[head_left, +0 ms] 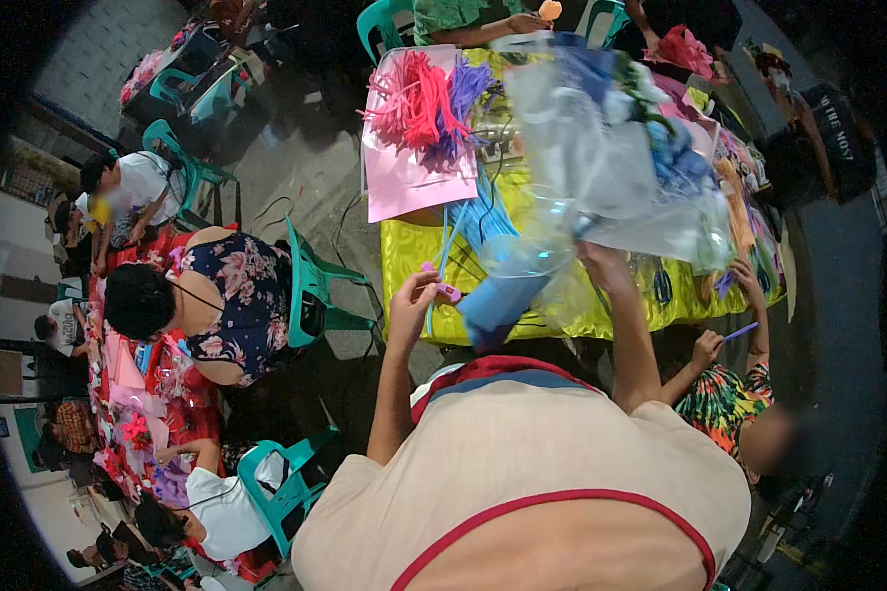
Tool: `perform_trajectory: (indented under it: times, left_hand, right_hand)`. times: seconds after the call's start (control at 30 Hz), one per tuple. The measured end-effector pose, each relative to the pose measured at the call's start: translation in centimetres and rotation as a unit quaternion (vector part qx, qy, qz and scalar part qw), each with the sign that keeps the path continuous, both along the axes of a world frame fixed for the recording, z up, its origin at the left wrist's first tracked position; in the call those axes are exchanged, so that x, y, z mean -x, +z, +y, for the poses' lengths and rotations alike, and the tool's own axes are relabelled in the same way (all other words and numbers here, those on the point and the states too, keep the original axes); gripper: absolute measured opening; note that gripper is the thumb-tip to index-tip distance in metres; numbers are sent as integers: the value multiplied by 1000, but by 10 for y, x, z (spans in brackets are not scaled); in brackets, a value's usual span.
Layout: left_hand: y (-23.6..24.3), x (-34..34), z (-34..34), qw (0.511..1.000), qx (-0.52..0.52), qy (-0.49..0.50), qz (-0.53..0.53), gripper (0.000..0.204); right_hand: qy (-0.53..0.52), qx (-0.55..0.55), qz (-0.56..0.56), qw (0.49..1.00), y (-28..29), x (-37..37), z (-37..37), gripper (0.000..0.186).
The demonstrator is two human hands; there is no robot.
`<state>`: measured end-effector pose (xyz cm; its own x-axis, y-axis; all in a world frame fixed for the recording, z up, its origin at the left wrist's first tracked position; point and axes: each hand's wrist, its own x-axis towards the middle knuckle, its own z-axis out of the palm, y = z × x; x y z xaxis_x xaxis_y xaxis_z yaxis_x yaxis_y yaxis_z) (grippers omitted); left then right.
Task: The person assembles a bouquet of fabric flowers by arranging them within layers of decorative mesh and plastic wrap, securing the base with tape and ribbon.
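My left hand [419,295] is closed around a small pink tool [448,293], perhaps a cutter; its kind is not clear. My right hand [601,264] grips a bouquet in clear and whitish wrapping [601,148], smeared by motion. Blue and white flowers [665,148] show at the bouquet's far right side. Below the wrapping, a blue wrapped bundle [503,300] juts toward me, close to the pink tool; how it joins the bouquet is blurred. Light blue stems [483,217] lie on the yellow tablecloth [414,256] just beyond my left hand.
Red and purple fuzzy stems [419,103] lie on a pink sheet [414,187] at the table's far left. A co-worker on the right holds a purple stick [739,332]. Green chairs [310,286] and people at a red-covered table [202,419] are to the left.
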<state>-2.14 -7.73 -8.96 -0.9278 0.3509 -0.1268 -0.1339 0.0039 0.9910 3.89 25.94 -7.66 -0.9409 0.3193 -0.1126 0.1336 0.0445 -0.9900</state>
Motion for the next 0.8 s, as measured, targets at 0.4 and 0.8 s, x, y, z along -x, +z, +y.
perform_trajectory:
  times: [0.4, 0.8]
  left_hand:
    - [-10, -1, -60, 948, -46, 304, -87, 19]
    - [-27, -38, -92, 942, 35, 280, -182, 19]
  right_hand:
    - [188, 241, -4, 952, 13, 166, -140, 30]
    - [141, 262, -15, 955, -54, 213, -165, 38]
